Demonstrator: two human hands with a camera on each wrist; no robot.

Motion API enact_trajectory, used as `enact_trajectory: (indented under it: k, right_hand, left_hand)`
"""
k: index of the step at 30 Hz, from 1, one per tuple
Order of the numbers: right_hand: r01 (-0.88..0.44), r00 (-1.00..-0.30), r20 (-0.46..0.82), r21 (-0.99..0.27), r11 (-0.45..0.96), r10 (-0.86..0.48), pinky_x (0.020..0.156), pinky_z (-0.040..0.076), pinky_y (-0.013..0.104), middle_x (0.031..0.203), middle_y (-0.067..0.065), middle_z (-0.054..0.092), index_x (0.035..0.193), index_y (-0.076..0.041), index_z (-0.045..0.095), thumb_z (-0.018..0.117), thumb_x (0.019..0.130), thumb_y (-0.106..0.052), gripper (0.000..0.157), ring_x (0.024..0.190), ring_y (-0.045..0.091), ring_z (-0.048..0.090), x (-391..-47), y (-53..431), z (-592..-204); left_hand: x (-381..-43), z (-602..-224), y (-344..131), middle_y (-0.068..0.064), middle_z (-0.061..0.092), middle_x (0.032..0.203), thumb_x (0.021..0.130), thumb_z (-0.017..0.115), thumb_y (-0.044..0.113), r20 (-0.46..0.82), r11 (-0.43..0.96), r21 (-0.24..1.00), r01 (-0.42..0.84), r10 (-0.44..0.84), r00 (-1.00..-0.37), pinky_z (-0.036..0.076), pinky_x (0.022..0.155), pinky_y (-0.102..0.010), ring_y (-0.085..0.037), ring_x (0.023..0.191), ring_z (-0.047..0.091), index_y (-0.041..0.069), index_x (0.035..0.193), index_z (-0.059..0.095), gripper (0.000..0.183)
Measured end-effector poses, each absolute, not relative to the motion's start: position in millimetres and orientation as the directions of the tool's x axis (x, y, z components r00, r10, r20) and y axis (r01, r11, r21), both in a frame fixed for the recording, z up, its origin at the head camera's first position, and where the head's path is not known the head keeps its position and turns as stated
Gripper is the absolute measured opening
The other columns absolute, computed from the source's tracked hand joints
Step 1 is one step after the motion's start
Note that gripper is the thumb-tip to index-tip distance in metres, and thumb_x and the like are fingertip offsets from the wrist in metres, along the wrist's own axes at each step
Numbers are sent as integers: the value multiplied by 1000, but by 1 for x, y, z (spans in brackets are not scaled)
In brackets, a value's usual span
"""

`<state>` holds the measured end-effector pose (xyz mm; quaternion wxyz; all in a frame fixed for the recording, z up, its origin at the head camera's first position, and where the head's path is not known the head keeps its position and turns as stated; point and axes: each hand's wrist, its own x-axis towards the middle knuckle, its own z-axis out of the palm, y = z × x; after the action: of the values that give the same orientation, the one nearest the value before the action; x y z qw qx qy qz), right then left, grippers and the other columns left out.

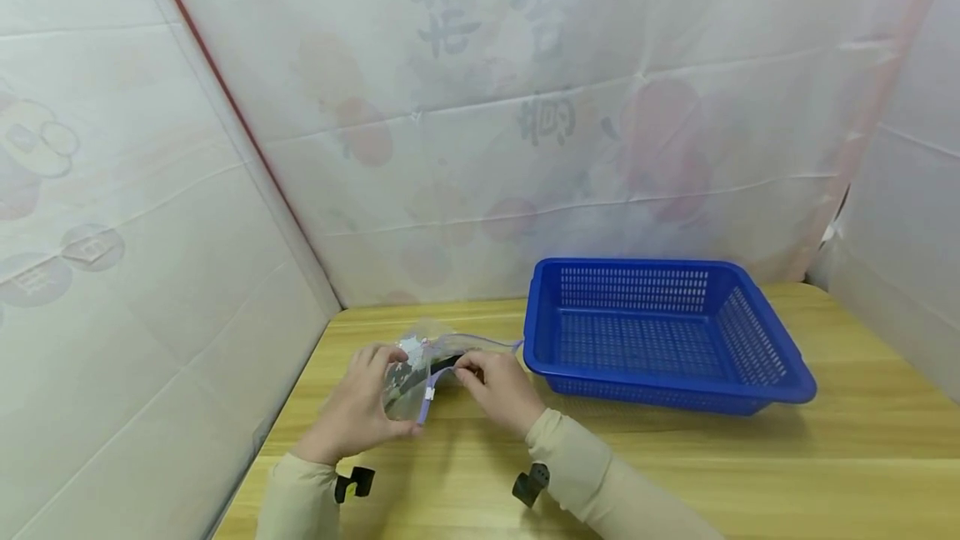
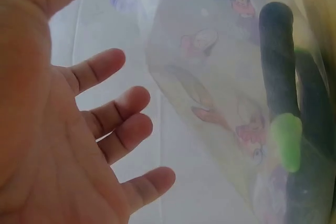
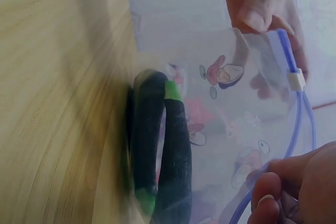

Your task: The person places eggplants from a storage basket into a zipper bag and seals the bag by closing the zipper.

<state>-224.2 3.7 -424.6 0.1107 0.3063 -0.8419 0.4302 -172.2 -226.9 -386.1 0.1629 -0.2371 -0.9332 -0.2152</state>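
Observation:
A clear zip bag [image 1: 408, 390] with cartoon prints, a purple zip strip and a white slider [image 3: 296, 80] stands on the table between the hands. Inside it lie long, dark, rounded pieces [image 2: 277, 56] with light-green parts; their kind is unclear. My left hand [image 1: 356, 402] spreads around the bag's left end, its thumb by the end of the zip strip. Its four fingers [image 2: 131, 98] are apart and loosely bent in the left wrist view. With thumb and finger, my right hand [image 1: 498, 386] pinches the purple zip strip [image 3: 242, 205] away from the slider.
A blue plastic basket [image 1: 667, 386] with slotted walls stands on the wooden table [image 1: 675, 482] to the right of the bag, close to its right end. White printed sheets [image 1: 480, 148] hang behind and at both sides.

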Motion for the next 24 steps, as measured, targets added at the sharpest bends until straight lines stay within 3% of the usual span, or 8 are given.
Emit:
enact_trajectory:
  k: [4,8,14,18,24]
  right_hand:
    - [-606,-791,446,-665,437,-420,52,43,23,71,-9,60,95,-19,69,60,96,-17,9,56,4,47,-225,5,-426]
    - [-592,-802,431,-673,444,-414,52,43,23,71,-14,56,96,-19,69,60,97,-18,10,56,4,47,-227,6,-427]
    - [-592,-802,440,-673,444,-404,53,44,23,72,-13,57,94,-20,69,61,96,-18,9,58,5,49,-227,8,-426]
    - [-611,-788,454,-660,437,-415,54,44,23,74,-9,61,94,-20,69,61,96,-17,9,59,4,49,-227,8,-426]
    - [-624,-778,458,-644,444,-429,54,44,22,74,-13,59,96,-19,70,62,96,-17,9,60,3,49,-226,8,-425]
  left_hand:
    - [-173,-385,-231,4,48,113,60,92,34,425,763,383,521,355,-833,47,85,-43,-19,108,44,9,109,56,66]
    - [-175,-384,-234,8,53,107,71,87,29,454,713,439,547,349,-820,47,85,-46,-15,105,49,14,101,59,43]
    - [-178,-383,-236,1,63,96,82,78,14,534,619,498,607,333,-777,51,79,-40,-14,92,60,10,96,65,20]
    - [-179,-382,-236,0,66,91,85,73,6,585,575,509,641,315,-747,50,69,-31,-14,83,60,12,93,68,11]
    - [-178,-380,-233,2,67,86,88,69,6,618,540,515,666,305,-725,47,60,-23,-8,71,57,14,92,70,9]
